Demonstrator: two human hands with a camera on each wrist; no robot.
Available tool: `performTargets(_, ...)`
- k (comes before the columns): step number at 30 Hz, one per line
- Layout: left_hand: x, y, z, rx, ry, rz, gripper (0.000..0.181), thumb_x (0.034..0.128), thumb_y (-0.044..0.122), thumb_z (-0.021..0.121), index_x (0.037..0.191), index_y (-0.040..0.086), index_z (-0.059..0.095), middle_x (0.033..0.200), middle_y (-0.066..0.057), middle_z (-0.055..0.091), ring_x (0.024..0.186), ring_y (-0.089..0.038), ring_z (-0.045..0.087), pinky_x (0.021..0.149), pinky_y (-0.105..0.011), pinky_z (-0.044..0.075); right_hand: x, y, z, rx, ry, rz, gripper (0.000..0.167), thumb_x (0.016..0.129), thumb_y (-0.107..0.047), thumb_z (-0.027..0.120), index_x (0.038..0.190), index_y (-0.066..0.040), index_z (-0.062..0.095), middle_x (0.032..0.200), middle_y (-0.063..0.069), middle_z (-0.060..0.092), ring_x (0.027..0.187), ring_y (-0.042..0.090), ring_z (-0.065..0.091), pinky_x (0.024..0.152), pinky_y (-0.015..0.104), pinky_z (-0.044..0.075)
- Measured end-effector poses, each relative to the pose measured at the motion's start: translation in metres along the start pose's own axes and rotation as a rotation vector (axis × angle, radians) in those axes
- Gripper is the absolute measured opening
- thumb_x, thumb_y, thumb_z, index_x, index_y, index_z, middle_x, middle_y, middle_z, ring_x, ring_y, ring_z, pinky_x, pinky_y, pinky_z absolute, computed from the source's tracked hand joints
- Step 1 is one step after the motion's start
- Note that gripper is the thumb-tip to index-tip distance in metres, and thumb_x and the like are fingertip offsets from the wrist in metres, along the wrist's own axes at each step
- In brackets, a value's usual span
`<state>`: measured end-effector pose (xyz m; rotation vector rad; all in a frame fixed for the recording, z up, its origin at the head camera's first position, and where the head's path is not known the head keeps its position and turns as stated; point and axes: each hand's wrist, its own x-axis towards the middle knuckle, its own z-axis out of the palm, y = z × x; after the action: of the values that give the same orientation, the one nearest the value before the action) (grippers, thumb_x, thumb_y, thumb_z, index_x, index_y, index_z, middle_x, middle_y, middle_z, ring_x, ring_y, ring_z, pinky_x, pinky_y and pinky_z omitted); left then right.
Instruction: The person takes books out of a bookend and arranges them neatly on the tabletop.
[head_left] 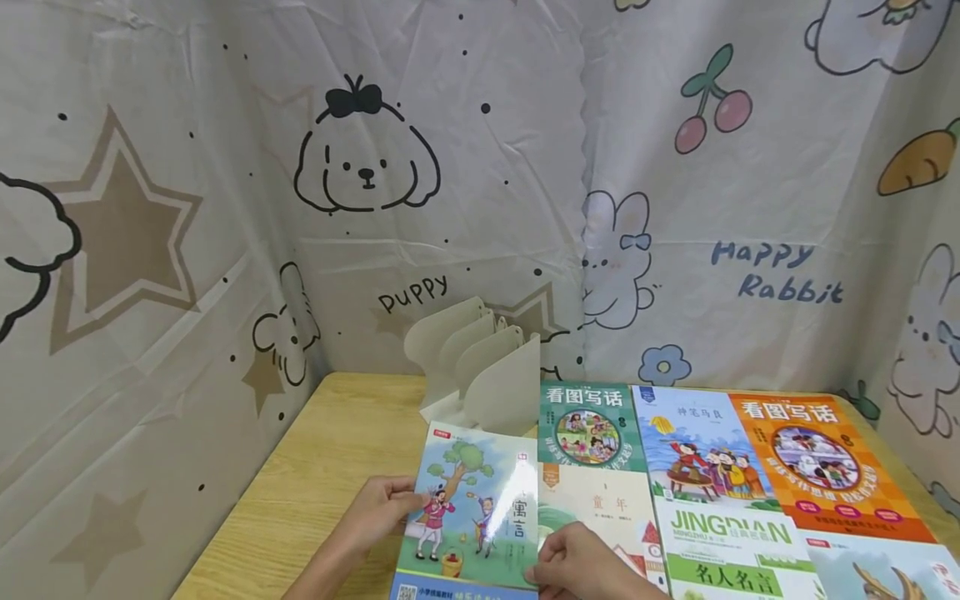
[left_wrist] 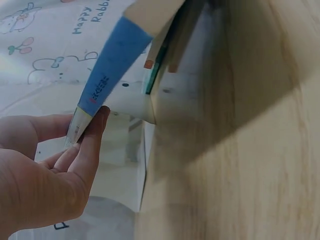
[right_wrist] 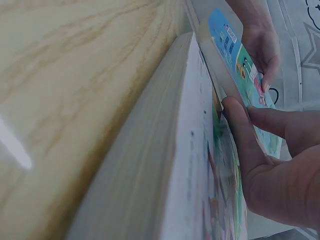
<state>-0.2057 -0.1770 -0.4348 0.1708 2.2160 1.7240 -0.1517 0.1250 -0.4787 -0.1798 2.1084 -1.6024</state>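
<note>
A picture-covered book (head_left: pixel 457 508), green and light blue with a tree and two figures, is held up over the near part of the table. My left hand (head_left: pixel 375 510) pinches its left edge, thumb on the cover. On the opposite edge, low down, my right hand (head_left: pixel 581 567) grips it between thumb and fingers. The left wrist view shows the book's blue spine (left_wrist: pixel 112 70) above the left fingers. In the right wrist view the book (right_wrist: pixel 245 70) is raised off the table. Just behind it stands a cream book rack (head_left: pixel 498 375) with several upright dividers.
To the right lie several books: a green one (head_left: pixel 592 429), a pale one (head_left: pixel 600 504), a blue one (head_left: pixel 697 450), an orange one (head_left: pixel 832 467), and a green-and-white one (head_left: pixel 731 546). A printed curtain (head_left: pixel 465 167) hangs behind the wooden table (head_left: pixel 300 467).
</note>
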Motion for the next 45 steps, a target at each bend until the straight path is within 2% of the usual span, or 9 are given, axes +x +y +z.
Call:
performTargets(5,0.005,-0.007,-0.001,-0.015,-0.013,-0.011,0.04,0.0981,0.011,0.061,0.128,-0.015,0.058,0.102,-0.015,0.072,0.086,-0.026,0.071,0.073,-0.04,0.06,0.0,-0.002,0.001,-0.004,0.014,0.011,0.018,0.089,-0.014,0.075,0.076,-0.003,0.068,0.068,0.004,0.067,0.061,0.011,0.064,0.06,0.029,0.058)
performTargets(12,0.009,-0.013,-0.002,-0.034,-0.027,-0.057,0.041,0.098,0.012,0.061,0.129,-0.014,0.058,0.102,-0.014,0.073,0.087,-0.025,0.071,0.074,-0.038,0.059,0.0,0.001,0.004,-0.009,0.033,0.01,0.02,0.088,-0.014,0.076,0.074,-0.003,0.067,0.065,0.004,0.066,0.059,0.011,0.063,0.057,0.027,0.056)
performTargets(22,0.011,-0.023,-0.006,-0.056,-0.062,-0.062,0.035,0.0976,0.011,0.061,0.122,-0.013,0.062,0.099,-0.014,0.072,0.088,-0.025,0.071,0.075,-0.037,0.059,0.002,0.001,0.007,-0.031,0.033,-0.006,0.02,0.087,-0.015,0.077,0.072,-0.005,0.067,0.064,0.001,0.065,0.057,0.009,0.06,0.055,0.024,0.053)
performTargets(34,0.014,-0.032,-0.008,-0.056,-0.086,-0.078,0.038,0.0974,0.012,0.062,0.125,-0.015,0.059,0.101,-0.014,0.072,0.089,-0.024,0.07,0.076,-0.038,0.059,0.002,0.0,0.009,-0.065,0.052,0.007,0.025,0.084,-0.016,0.081,0.067,-0.008,0.065,0.061,-0.002,0.062,0.055,0.008,0.057,0.054,0.022,0.047)
performTargets(39,0.014,-0.034,-0.01,-0.039,-0.092,-0.071,0.037,0.0968,0.01,0.061,0.123,-0.017,0.059,0.098,-0.013,0.072,0.086,-0.022,0.069,0.074,-0.037,0.059,0.003,0.001,0.012,-0.084,0.06,-0.016,0.025,0.083,-0.014,0.081,0.066,-0.006,0.065,0.058,-0.003,0.06,0.055,0.008,0.054,0.055,0.022,0.046)
performTargets(45,0.011,-0.034,-0.01,0.001,-0.098,-0.068,0.035,0.0969,0.01,0.06,0.12,-0.017,0.061,0.096,-0.012,0.072,0.085,-0.021,0.069,0.074,-0.037,0.059,0.004,0.001,0.015,-0.117,0.063,0.027,0.025,0.084,-0.016,0.081,0.067,-0.006,0.065,0.06,-0.002,0.061,0.056,0.011,0.056,0.058,0.028,0.05)
